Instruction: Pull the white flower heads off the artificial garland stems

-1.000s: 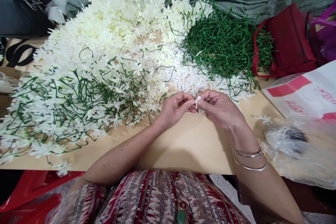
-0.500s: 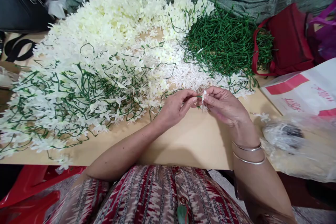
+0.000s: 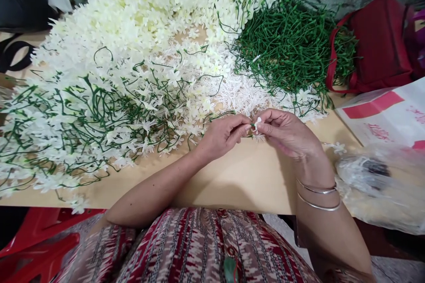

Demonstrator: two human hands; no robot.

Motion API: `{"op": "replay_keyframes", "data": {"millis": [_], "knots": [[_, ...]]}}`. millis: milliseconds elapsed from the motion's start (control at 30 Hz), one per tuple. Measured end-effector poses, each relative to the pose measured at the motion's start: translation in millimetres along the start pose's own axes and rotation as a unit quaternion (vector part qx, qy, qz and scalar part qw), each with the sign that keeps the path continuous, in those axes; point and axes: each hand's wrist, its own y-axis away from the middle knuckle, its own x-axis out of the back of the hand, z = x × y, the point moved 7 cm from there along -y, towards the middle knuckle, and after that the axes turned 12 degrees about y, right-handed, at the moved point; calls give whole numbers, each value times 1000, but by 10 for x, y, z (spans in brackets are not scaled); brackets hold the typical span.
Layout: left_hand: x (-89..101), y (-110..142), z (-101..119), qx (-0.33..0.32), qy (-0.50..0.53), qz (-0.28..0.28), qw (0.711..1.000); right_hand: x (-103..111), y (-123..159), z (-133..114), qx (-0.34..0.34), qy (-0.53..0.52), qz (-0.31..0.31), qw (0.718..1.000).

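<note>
My left hand (image 3: 223, 135) and my right hand (image 3: 288, 131) meet fingertip to fingertip above the wooden table (image 3: 245, 177). Between them sits a small white plastic flower (image 3: 257, 123) on a thin green stem, pinched by my right thumb and forefinger. My left fingers are closed on the green stem end beside it. Just behind the hands lies a flat spread of loose white flower pieces (image 3: 242, 95). A heap of bare green stems (image 3: 288, 46) lies behind the right hand.
A big mound of cream flowers (image 3: 139, 22) and stems with flowers attached (image 3: 73, 128) fill the left half of the table. A red bag (image 3: 375, 44), a white and red plastic bag (image 3: 388, 115) and a clear plastic bag (image 3: 381, 185) sit at the right.
The hands have stayed together, shifting slightly right and up. The white flower now stands at my right fingertips with a bit of green stem showing. The camera has tipped down a little.
</note>
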Motion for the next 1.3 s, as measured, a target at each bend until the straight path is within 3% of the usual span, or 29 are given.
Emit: {"op": "replay_keyframes", "data": {"millis": [200, 633, 833, 1033, 1167, 1233, 1300], "knots": [[4, -11, -11, 15, -11, -12, 1000, 6, -8, -20, -2, 28, -12, 1000], [-22, -4, -48, -21, -60, -28, 998, 13, -51, 1, 16, 36, -38, 999], [-32, -8, -36, -2, 6, -4, 1000, -33, -24, 2, 16, -23, -32, 999], [71, -45, 283, -25, 59, 28, 998, 195, 81, -150, 76, -31, 49, 995], [346, -45, 613, -63, 91, 63, 992, 335, 139, -222, 119, 42, 67, 990], [570, 14, 824, -95, 40, 117, 988, 329, 148, -213, 120, 98, 58, 986], [784, 128, 1051, -122, -73, 181, 973, 257, 151, -203, 127, 152, 40, 979]]}}
